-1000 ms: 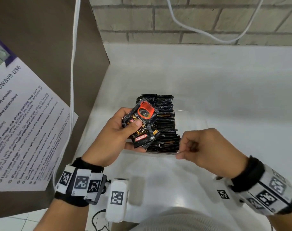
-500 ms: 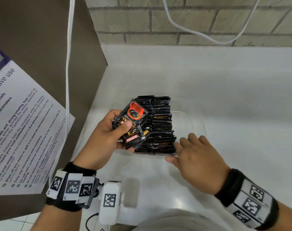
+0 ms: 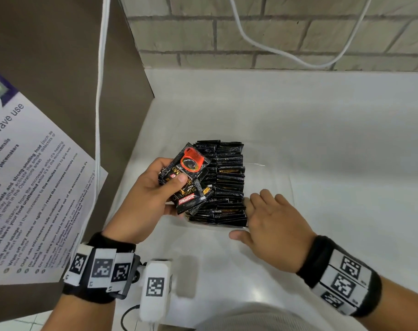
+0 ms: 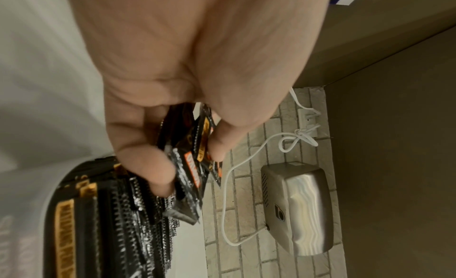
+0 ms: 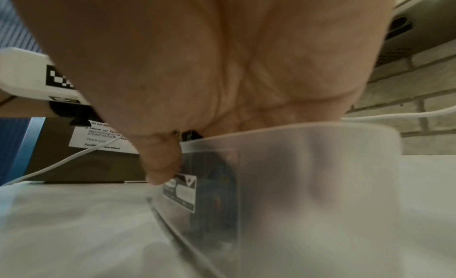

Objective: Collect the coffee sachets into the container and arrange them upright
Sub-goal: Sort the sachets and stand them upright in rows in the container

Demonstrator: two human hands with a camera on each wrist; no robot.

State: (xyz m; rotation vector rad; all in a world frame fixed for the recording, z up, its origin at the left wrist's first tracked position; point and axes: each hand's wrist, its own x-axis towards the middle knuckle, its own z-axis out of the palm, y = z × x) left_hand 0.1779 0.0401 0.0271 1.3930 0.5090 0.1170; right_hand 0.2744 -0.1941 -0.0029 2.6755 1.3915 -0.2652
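A clear plastic container (image 3: 272, 180) stands on the white counter (image 3: 334, 139). A row of black coffee sachets (image 3: 229, 182) stands upright along its left side. My left hand (image 3: 153, 197) grips a small bunch of black sachets (image 3: 188, 173) just left of that row, thumb on top. The left wrist view shows the held bunch (image 4: 192, 165) pinched above the row (image 4: 106, 223). My right hand (image 3: 272, 223) lies over the container's near rim, fingers straight beside the row. Its thumb (image 5: 162, 165) touches the outer wall of the container (image 5: 308, 175).
A printed microwave notice (image 3: 28, 187) hangs on the brown panel at left, with a white cable (image 3: 99, 115) running down beside it. Behind the counter is a brick wall (image 3: 274, 32). A steel hand dryer (image 4: 298, 206) is mounted on it. A white tagged device (image 3: 155, 290) hangs below my left wrist.
My right hand has uncurled from a fist at the container's near edge and now lies with straight fingers over the rim. The left hand still holds its bunch of sachets.
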